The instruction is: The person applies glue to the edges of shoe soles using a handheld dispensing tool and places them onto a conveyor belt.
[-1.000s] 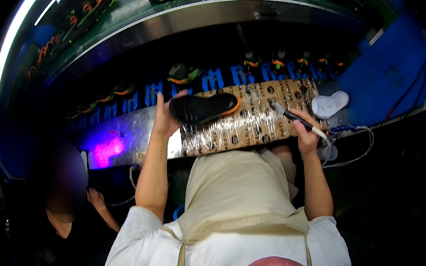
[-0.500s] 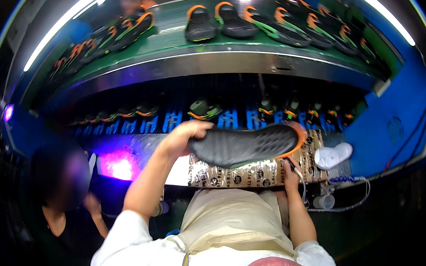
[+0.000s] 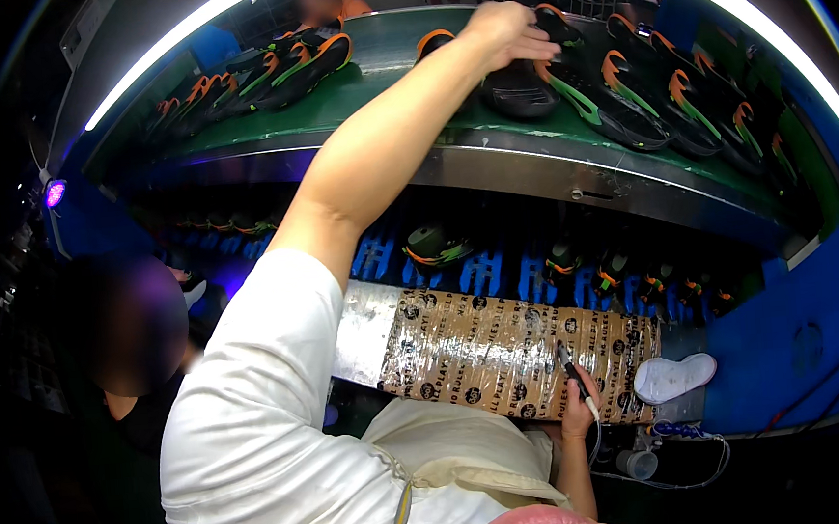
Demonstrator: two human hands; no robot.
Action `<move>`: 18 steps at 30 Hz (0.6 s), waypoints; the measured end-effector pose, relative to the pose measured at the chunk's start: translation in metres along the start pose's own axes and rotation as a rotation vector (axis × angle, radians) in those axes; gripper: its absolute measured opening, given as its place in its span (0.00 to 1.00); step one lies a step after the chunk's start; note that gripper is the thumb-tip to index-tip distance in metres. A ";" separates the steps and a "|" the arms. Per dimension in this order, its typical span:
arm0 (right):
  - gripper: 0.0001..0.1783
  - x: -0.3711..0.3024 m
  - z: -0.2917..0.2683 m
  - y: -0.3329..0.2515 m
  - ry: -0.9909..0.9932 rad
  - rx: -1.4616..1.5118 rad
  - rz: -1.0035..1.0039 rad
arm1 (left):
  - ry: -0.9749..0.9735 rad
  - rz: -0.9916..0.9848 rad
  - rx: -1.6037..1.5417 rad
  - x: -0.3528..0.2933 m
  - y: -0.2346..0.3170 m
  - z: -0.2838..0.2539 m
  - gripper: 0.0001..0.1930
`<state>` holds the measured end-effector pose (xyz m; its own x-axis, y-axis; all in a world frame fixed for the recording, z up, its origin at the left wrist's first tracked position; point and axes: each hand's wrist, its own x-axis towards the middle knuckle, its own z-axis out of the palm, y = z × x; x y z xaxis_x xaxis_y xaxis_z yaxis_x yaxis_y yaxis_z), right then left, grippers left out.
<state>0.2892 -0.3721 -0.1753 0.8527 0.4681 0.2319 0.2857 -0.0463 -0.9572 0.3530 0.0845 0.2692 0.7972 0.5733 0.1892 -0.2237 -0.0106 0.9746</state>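
My left hand [image 3: 510, 33] is stretched up over the green conveyor belt. Its fingers curl at the near end of a black shoe sole with an orange heel [image 3: 562, 32], mostly hidden behind them. Just below the hand lies another black sole [image 3: 522, 93], its heel end covered. Down at the bench, my right hand [image 3: 579, 409] is closed around a slim, pen-shaped tool [image 3: 569, 361] with a dark tip and a white cord. The tool points up over the bench, which is covered with printed brown tape [image 3: 476, 351].
More black soles with orange and green edges [image 3: 291, 75] line the belt. Under its metal edge [image 3: 531, 179], shoe parts [image 3: 435, 246] sit on blue holders. A white foot-shaped form [image 3: 675, 378] lies near the blue side wall [image 3: 791, 351]. A co-worker [image 3: 130, 334] is close at left.
My left hand has carried the sole from above the bench up to the belt. My right hand keeps the tool near the bench's front. The view has shifted.
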 end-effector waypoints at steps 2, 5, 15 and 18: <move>0.16 0.000 -0.001 -0.001 -0.007 -0.018 -0.075 | 0.098 0.300 0.274 0.003 -0.008 -0.052 0.20; 0.16 0.001 -0.001 -0.002 -0.035 0.009 -0.062 | 0.512 0.757 1.466 -0.007 0.001 -0.152 0.16; 0.15 0.000 0.002 -0.007 -0.011 -0.009 -0.073 | 0.149 0.097 2.050 -0.111 0.023 -0.325 0.14; 0.15 0.001 0.004 -0.005 0.006 -0.022 -0.087 | -0.012 0.042 1.732 -0.120 0.053 -0.315 0.16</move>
<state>0.2867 -0.3683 -0.1712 0.8268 0.4661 0.3147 0.3680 -0.0253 -0.9295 0.0688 0.2729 0.2603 0.8124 0.5444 0.2088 0.5640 -0.8246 -0.0447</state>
